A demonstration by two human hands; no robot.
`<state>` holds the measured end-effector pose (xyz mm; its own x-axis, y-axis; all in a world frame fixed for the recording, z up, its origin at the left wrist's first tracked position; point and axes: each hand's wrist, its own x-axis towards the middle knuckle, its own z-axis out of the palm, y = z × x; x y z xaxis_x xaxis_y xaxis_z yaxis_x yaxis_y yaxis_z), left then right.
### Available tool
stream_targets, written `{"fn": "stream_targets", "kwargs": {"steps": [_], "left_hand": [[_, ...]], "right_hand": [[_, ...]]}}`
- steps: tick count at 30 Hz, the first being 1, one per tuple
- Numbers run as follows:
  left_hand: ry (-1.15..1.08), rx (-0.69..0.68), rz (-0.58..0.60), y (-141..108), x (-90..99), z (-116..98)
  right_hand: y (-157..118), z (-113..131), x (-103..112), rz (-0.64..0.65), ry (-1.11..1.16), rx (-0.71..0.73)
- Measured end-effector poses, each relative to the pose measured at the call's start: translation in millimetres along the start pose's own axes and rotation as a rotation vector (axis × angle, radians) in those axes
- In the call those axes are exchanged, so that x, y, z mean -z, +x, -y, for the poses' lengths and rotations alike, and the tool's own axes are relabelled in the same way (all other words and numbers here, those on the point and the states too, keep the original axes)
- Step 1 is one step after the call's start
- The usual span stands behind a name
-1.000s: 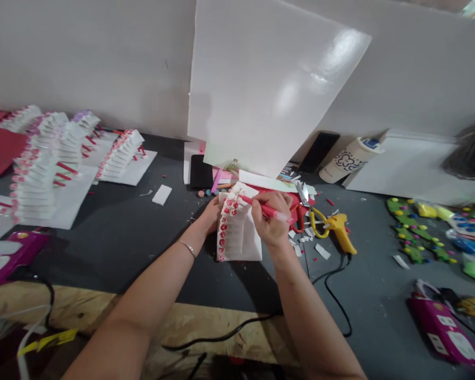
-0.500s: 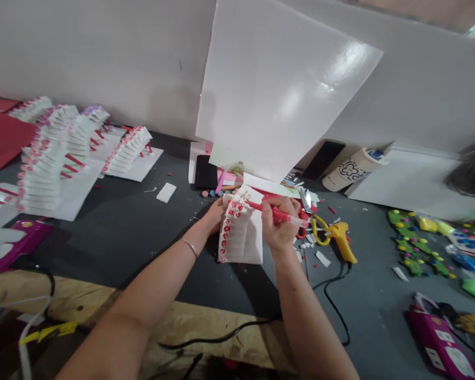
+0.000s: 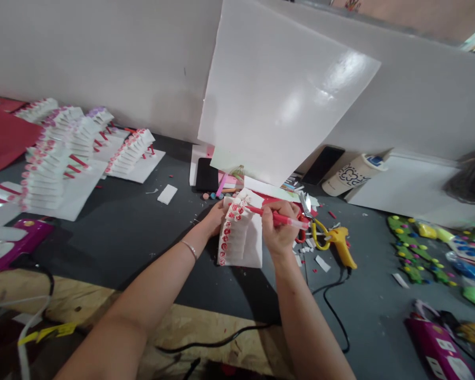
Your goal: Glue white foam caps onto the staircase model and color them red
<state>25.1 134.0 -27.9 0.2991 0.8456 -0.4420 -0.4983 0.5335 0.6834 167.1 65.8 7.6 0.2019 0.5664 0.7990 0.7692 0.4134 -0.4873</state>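
Observation:
A small white stepped model [image 3: 237,237] with red-marked round ends down its left side sits on a white base in front of me. My left hand [image 3: 217,217] grips its upper left edge; the fingertips are partly hidden behind it. Closed around a red marker [image 3: 279,217], my right hand [image 3: 279,227] is at the model's right. The marker's tip points left, at the pale round ends near the top of the model.
Similar stepped models [image 3: 43,179] stand at the left. Scissors [image 3: 320,232], a yellow glue gun [image 3: 343,247] and paper scraps lie right of my hand. Behind are a phone [image 3: 207,174], a cup [image 3: 349,175] and a large white board [image 3: 285,95]. Purple power strips flank the table.
The marker's tip has moved slightly down along the upper round ends, with my right hand still around it. The whole view has shifted slightly. My left hand keeps its grip on the model.

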Motion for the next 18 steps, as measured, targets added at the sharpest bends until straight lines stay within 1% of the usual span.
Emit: {"fn": "stream_targets", "kwargs": {"steps": [3, 8, 11, 15, 18], "left_hand": [[-0.002, 0.002, 0.015, -0.2, -0.6, -0.1], [-0.022, -0.001, 0.021, 1.5, 1.6, 1.5], [-0.017, -0.018, 0.037, 5.7, 6.1, 4.7], [-0.020, -0.027, 0.034, 14.1, 15.7, 11.2], [-0.030, -0.030, 0.032, 19.0, 21.0, 14.8]], "right_hand": [[0.8, 0.5, 0.1, 0.031, -0.004, 0.010], [0.7, -1.0, 0.1, -0.015, -0.040, 0.005], [0.2, -1.9, 0.1, 0.019, -0.047, 0.022], [-0.1, -1.8, 0.2, -0.008, -0.062, 0.024], [0.6, -1.5, 0.4, 0.010, -0.069, 0.048]]}}
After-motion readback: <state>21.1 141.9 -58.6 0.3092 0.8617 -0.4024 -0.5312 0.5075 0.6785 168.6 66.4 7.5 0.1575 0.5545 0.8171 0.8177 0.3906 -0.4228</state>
